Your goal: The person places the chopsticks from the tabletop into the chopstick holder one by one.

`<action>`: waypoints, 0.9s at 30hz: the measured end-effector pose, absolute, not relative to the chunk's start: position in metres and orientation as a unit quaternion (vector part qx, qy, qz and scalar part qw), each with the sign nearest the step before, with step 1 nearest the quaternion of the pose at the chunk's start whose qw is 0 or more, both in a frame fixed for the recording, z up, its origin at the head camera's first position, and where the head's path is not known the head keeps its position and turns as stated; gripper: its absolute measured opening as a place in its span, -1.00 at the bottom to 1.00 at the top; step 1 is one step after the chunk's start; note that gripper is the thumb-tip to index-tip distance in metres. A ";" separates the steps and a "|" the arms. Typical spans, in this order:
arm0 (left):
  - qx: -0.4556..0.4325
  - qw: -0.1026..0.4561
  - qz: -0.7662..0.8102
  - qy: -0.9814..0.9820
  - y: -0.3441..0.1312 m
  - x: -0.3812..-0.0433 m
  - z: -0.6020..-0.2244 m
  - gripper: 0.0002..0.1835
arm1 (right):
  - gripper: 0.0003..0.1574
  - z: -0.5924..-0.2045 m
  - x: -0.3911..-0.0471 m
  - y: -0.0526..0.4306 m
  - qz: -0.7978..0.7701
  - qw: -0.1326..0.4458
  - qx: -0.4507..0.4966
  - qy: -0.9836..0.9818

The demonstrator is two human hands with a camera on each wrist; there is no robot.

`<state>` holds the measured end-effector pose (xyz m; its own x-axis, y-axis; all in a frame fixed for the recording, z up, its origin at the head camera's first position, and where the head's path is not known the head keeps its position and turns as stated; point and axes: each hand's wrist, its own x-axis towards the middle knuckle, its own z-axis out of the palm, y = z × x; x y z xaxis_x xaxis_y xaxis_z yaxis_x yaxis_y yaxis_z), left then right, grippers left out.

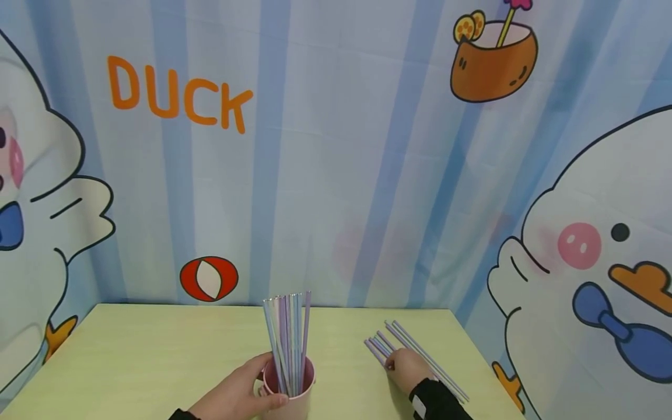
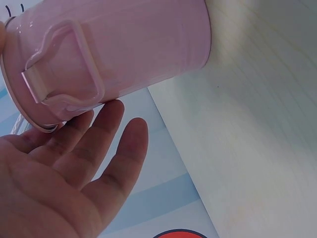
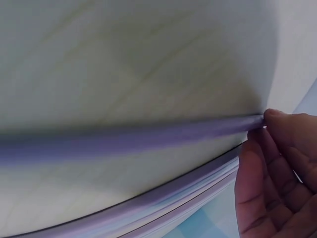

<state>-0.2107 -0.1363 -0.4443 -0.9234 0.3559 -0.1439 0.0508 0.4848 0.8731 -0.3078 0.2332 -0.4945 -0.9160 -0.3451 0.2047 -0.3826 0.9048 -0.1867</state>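
A pink cup [image 1: 294,405] stands upright on the table, full of purple, pale blue and whitish straws [image 1: 286,344]. My left hand [image 1: 236,391] holds it near the rim, thumb in front and fingers round the far side. In the left wrist view, the wire-like handle [image 2: 89,64] of the cup shows just above the fingers. Over to the right, my right hand [image 1: 412,370] is at a loose bunch of straws [image 1: 401,332] on the table. The right wrist view shows its thumb and finger pinching the end of a purple straw [image 3: 129,139], with the other straws [image 3: 183,198] alongside.
The pale yellow table [image 1: 157,350] ends at a back edge against a blue striped curtain [image 1: 325,175] printed with cartoon ducks. Its right edge slants past the loose straws.
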 end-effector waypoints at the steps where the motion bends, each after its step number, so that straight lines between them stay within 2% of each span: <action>1: 0.119 0.155 0.493 0.848 -0.136 -0.211 -0.444 -0.03 | -0.96 -0.495 -0.307 0.232 0.114 0.085 0.188 -0.972; 5: 0.119 0.156 0.492 0.848 -0.135 -0.211 -0.445 -0.02 | -0.93 -0.497 -0.306 0.226 0.117 0.085 0.181 -0.973; 10: 0.118 0.154 0.490 0.850 -0.136 -0.211 -0.445 -0.01 | -0.91 -0.497 -0.306 0.215 0.125 0.049 0.174 -0.976; 16: 0.111 0.152 0.485 0.854 -0.135 -0.210 -0.444 0.00 | -0.86 -0.497 -0.304 0.205 0.129 0.034 0.198 -0.971; 27: 0.113 0.153 0.485 0.853 -0.135 -0.210 -0.444 -0.01 | -0.77 -0.473 -0.295 0.186 0.164 0.026 0.238 -0.957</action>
